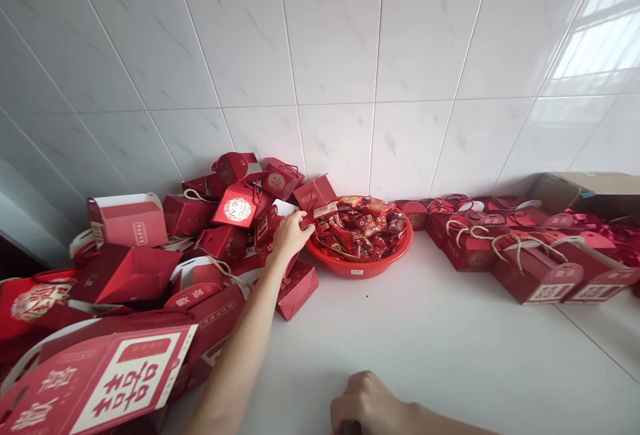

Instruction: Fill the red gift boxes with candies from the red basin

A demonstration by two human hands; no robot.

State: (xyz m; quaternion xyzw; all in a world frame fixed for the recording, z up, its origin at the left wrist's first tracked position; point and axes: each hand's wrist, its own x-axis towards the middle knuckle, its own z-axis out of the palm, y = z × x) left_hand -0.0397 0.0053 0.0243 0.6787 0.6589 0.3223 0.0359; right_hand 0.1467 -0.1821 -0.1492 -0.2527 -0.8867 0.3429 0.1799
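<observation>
My left hand (293, 233) stretches forward to the right end of a heap of red candy boxes (237, 205), right beside the rim of a red plastic basin (357, 269). Its fingers are curled, and what lies between them is hidden. Wrapped red candies (367, 225) fill the basin. Below my left wrist a small red box (299, 291) lies on the table. Near the bottom edge my right hand (367, 400) rests closed on the table; a dark bit shows under its fingers, too cut off to name.
Red boxes with rope handles (535, 268) stand in rows at the right. Behind them is a cardboard box (590, 185) beside shiny red stuff. A large red box with white panel (135, 381) fills the near left. A tiled wall (330, 55) borders the white table (425, 328).
</observation>
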